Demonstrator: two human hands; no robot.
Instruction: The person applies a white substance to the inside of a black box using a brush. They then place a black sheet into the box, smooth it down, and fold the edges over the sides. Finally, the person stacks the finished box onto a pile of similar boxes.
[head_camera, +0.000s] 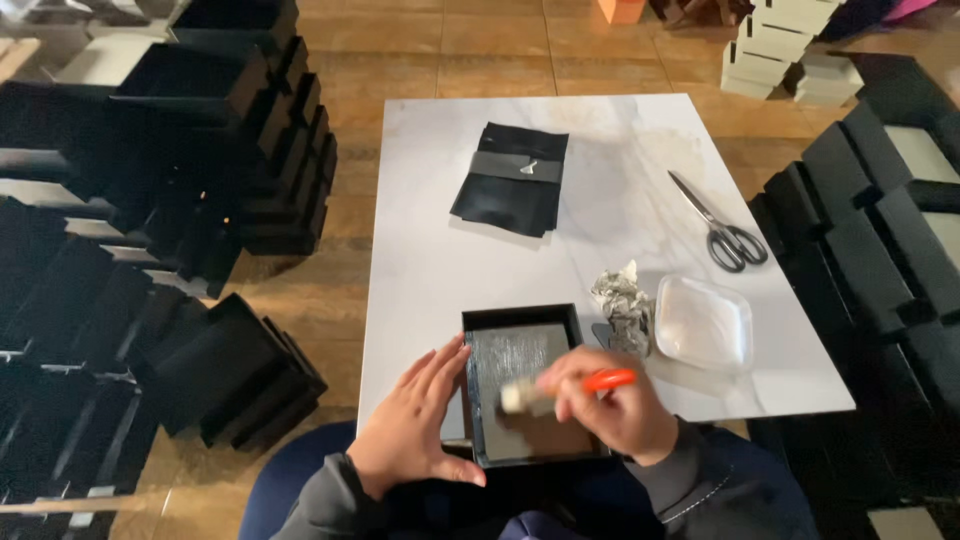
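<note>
At the far left, stacks of black boxes (230, 130) stand in rows on the wooden floor, with more of the same, open-sided, piled lower down (225, 375). The left hand (415, 425) lies flat and spread against the left wall of a shallow black box tray (478, 385) at the near edge of the white marble-patterned table (420, 260); its fingers are extended, closed round nothing, simply bracing the tray from the side. The tray sits squarely in front of the person, its long axis running away from the body, and its grey-lined floor looks streaked and shiny. Directly to the right, the right hand (610, 405) is curled tight around a brush with an orange handle (608, 380); the handle points right and the pale bristle head (520, 397) points left, resting over the tray's floor near its middle. So the tray lies under and to the left of the brush grip, the right hand over it, the left beside it. Farther up the table lies a flat stack of black sheets (510, 180) with a grey band across it. Right of the tray sit a crumpled piece of foil (622, 305) and a shallow clear plastic container (703, 323) of whitish contents, touching or nearly so. Beyond them, scissors (720, 225) with dark handles lie diagonally. More black boxes (880, 230) line the right side, and pale boxes (775, 45) are stacked at the top.
</note>
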